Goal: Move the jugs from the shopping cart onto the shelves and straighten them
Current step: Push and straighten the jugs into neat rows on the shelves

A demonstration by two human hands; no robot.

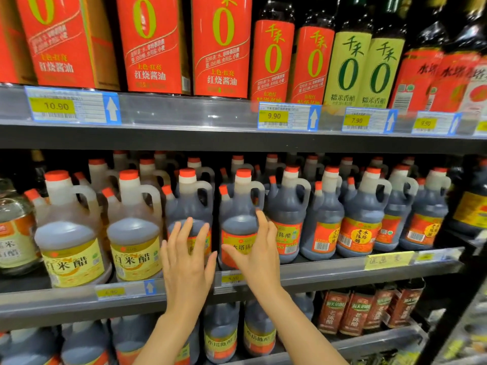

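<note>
I see the big shelves [237, 139] first, full of bottles, and the middle shelf [316, 272] holds a long row of dark jugs with red caps. No shopping cart shows here, so I think this is the straightening part. Two dark jugs stand at the front, right where I am working: the left jug [188, 204] and the right jug [241, 206], with a small gap between them. They sit very near the front edge, so a hard push or a crooked turn could tip one off, or knock it into the yellow-label jug [134, 233] beside it. The jugs look full and heavy, so a slip would make a mess. My left hand [188, 262] is flat on the front of the left jug, fingers straight and spread apart, holding nothing. My right hand [254, 252] lies against the label side of the right jug, fingers straight and close together, thumb out across the label, not wrapped round it.
</note>
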